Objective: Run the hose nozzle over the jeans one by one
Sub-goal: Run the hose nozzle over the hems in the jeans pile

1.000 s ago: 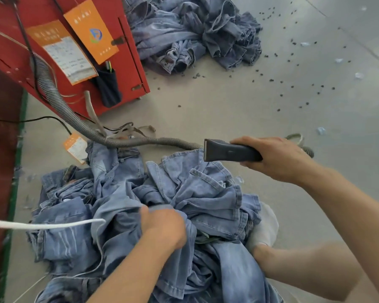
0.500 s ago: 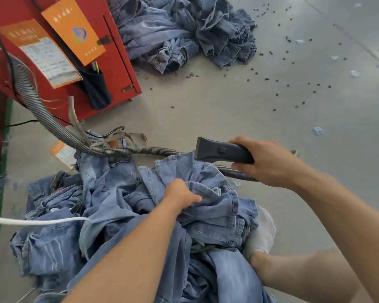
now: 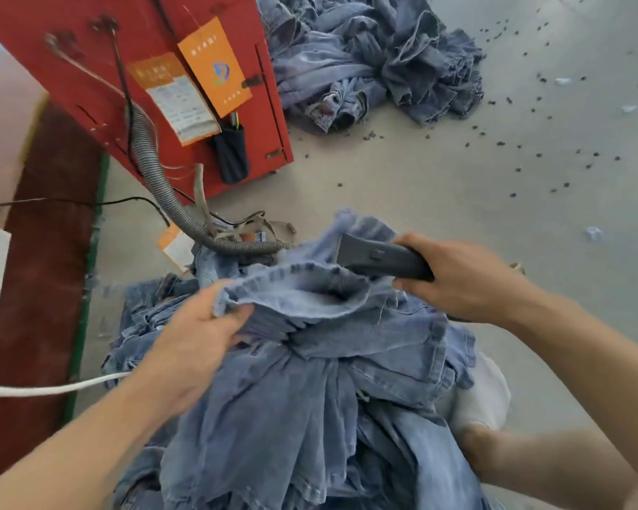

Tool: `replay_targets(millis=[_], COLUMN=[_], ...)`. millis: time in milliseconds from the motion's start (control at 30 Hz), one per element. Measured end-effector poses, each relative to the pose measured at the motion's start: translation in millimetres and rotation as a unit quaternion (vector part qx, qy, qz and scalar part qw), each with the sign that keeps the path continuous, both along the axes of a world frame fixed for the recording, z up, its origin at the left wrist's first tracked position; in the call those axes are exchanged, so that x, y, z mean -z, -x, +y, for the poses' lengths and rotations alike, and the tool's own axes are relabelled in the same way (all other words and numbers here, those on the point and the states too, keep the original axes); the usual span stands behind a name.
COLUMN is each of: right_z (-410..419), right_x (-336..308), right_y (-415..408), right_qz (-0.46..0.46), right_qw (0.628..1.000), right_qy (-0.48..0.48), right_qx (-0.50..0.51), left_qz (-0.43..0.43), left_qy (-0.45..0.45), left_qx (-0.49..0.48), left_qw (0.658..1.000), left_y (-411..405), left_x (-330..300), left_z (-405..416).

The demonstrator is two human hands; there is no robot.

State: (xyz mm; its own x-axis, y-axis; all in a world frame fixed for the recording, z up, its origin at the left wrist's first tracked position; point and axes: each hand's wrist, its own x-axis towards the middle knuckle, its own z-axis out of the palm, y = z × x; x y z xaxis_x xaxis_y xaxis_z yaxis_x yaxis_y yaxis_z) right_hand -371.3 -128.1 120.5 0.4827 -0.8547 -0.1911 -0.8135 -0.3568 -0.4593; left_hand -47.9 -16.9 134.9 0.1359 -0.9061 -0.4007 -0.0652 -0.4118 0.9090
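1. The left hand (image 3: 199, 336) pinches a fold of denim on the top jeans (image 3: 332, 325), thumb over the cloth and fingers under it. Lifting that edge likely opens the fabric and pulls it taut, so the nozzle has a flat face to pass over rather than a crumple.
2. The right hand (image 3: 457, 277) is wrapped round the dark handle of the nozzle (image 3: 376, 257). The flat mouth points left, just above and behind the raised fold; whether it touches the cloth I cannot tell, as the frame is blurred there.
3. The hose (image 3: 155, 171) runs from the red machine (image 3: 70, 68) down across the floor (image 3: 420, 185) and disappears behind the jeans toward the nozzle. That slack lets the nozzle reach the pile without dragging.
4. The jeans being worked lie on a pile (image 3: 310, 436) right in front of the person, beside a foot in a white sock (image 3: 483, 392). Keeping the stack this close means each pair can be pulled up in turn.
5. A second heap (image 3: 376, 64) sits well apart beside the machine. I judge it a separate batch, though done or waiting I cannot say.
6. Dark specks (image 3: 531, 149) dot the floor to the right.
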Motion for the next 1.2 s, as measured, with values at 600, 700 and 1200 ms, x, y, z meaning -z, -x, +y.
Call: replay_targets(millis=[600, 700, 1200], right_z=[1, -8, -23], right_x=[5, 11, 20], right_y=[-1, 18, 34], right_qz=[-0.068, -0.066, -0.052], right_qw=[0.995, 0.992, 0.992], right_qy=[-0.032, -0.040, -0.038], right_qx=[0.065, 0.104, 0.111], left_qz=[0.192, 0.119, -0.609], left_qy=[-0.216, -0.230, 0.171], left_qx=[-0.351, -0.394, 0.417], left_qw=[0.891, 0.882, 0.652], left_y=[14, 17, 104], left_x=[115, 135, 167], left_z=[-6, -26, -26])
